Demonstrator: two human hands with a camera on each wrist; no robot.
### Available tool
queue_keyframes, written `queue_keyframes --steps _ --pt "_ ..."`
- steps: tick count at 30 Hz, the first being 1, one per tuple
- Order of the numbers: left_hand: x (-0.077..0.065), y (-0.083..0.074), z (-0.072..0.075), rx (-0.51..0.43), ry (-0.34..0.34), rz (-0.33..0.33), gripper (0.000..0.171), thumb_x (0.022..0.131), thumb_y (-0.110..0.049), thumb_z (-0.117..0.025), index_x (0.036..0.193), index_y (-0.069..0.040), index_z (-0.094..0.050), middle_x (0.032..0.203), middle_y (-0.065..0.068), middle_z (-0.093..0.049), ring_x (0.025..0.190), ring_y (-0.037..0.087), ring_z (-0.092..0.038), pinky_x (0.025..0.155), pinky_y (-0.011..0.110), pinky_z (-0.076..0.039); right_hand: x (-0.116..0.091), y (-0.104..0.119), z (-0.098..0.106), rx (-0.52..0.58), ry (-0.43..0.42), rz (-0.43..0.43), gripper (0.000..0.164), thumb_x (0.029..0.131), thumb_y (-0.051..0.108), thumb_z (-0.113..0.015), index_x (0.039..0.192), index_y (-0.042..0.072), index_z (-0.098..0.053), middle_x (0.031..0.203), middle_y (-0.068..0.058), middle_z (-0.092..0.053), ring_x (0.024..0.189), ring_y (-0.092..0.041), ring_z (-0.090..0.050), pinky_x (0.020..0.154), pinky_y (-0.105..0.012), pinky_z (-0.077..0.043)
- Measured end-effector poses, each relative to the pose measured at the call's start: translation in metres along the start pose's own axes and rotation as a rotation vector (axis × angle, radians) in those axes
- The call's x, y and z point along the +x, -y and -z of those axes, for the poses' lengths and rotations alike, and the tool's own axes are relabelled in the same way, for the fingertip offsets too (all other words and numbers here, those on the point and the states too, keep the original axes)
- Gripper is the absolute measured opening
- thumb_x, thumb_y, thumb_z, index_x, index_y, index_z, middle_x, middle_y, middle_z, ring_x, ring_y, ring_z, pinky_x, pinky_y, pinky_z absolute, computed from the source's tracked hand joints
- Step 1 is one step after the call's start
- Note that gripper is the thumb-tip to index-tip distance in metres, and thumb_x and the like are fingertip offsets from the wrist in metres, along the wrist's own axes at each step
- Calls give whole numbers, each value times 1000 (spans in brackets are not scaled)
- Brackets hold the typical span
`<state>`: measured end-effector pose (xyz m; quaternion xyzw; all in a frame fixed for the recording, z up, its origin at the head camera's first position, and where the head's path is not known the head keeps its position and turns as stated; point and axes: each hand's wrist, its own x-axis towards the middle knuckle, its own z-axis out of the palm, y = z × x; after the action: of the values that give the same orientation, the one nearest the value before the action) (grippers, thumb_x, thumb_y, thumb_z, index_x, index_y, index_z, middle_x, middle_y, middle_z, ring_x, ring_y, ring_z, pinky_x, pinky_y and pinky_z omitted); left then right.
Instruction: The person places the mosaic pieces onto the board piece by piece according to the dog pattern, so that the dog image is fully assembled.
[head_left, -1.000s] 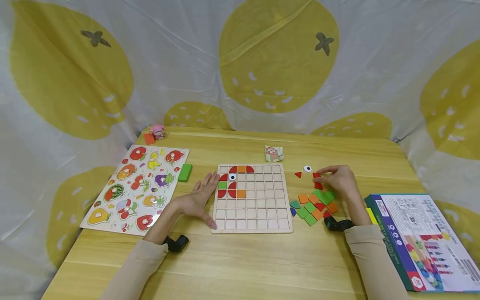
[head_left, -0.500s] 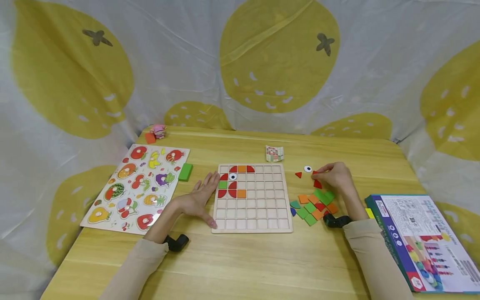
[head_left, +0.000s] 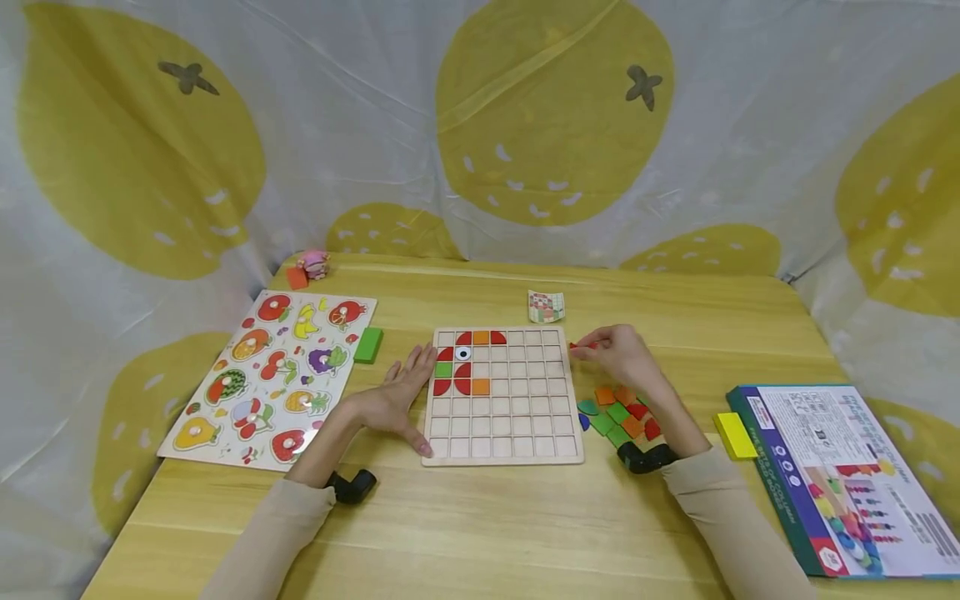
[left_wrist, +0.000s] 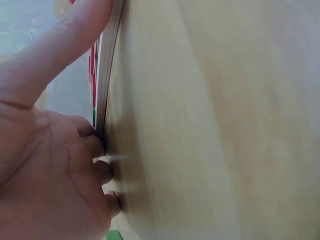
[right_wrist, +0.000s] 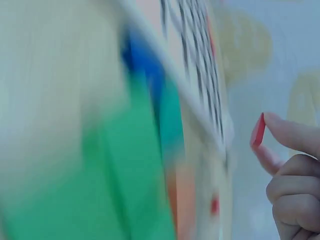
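Note:
My left hand [head_left: 393, 400] lies spread at the left side of the wooden grid board [head_left: 517, 425], fingertips and thumb touching its edge. In the left wrist view, the thumb [left_wrist: 65, 45] reaches along the board's side. My right hand [head_left: 622, 358] is raised beside the board's right edge, pinching a small flat red piece [right_wrist: 258, 131] between thumb and forefinger. Red quarter-rounds, orange squares [head_left: 480, 387], a green square [head_left: 443, 370] and a round eye piece [head_left: 463, 353] sit in the board's upper left cells. The right hand hides part of the table behind it.
Loose coloured pieces [head_left: 618, 412] lie right of the board, partly under the right hand. A fruit puzzle board [head_left: 255, 375] and green block [head_left: 368, 345] are left. A pattern card [head_left: 546, 306] lies behind. A box [head_left: 847, 483] and yellow block [head_left: 737, 436] are right.
My right hand has picked up a small red piece and moved left with it, to the board's right edge. The left hand has stayed at the board.

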<state>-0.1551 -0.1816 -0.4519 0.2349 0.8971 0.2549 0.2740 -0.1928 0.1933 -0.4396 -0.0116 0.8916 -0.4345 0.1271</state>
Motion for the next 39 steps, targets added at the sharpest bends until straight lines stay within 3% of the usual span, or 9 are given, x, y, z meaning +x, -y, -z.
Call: queue_keyframes --steps 4,8,14,22,27,32,36,39 --pt "0 1 -1 0 -4 -13 149 55 -45 -90 153 -7 14 161 11 23 148 31 23 120 56 12 2 31 -41 -14 65 53 22 83 30 -75 92 11 -73 51 5 -33 46 -11 -25 45 -23 -24" --pt "-1 2 -1 0 -8 -21 149 55 -44 -91 153 -6 14 161 11 23 148 32 24 120 56 12 6 53 -74 -78 69 79 21 80 30 -78 84 10 -72 59 2 -54 53 -12 -41 50 -23 -34" --pt "0 3 0 -1 -14 -30 148 55 -45 -90 153 -5 14 161 12 22 148 33 23 119 58 12 13 63 -95 -198 -6 87 21 76 30 -81 76 11 -71 70 -1 -68 63 -14 -56 51 -24 -40" --pt "-1 3 0 0 -11 -28 148 55 -45 -90 153 -4 13 161 13 23 148 34 23 119 58 13 15 61 -91 -179 20 117 17 71 21 -85 85 15 -78 65 -2 -61 58 -14 -47 50 -24 -32" --pt "-1 2 0 -5 -13 -29 148 55 -43 -91 153 -5 13 161 13 22 148 33 23 119 57 13 23 57 -88 -123 38 135 14 69 19 -87 79 13 -79 70 -3 -66 60 -13 -45 51 -23 -31" --pt "-1 1 0 -4 -12 -23 148 55 -43 -91 153 -5 13 161 13 22 148 33 23 119 57 12 31 53 -84 -64 119 138 17 67 20 -88 79 13 -78 71 0 -60 64 -13 -39 54 -23 -30" --pt "-1 1 0 -2 -7 -18 148 55 -44 -90 153 -6 14 161 12 22 148 32 23 120 56 12 30 47 -67 -56 195 177 21 74 22 -84 92 13 -78 61 2 -45 57 -13 -33 52 -23 -26" --pt "-2 1 0 -4 -5 -14 148 55 -45 -90 153 -7 14 161 11 23 148 31 24 120 56 12 27 38 -44 -44 154 167 23 79 22 -80 100 13 -77 55 4 -37 51 -13 -29 49 -23 -25"
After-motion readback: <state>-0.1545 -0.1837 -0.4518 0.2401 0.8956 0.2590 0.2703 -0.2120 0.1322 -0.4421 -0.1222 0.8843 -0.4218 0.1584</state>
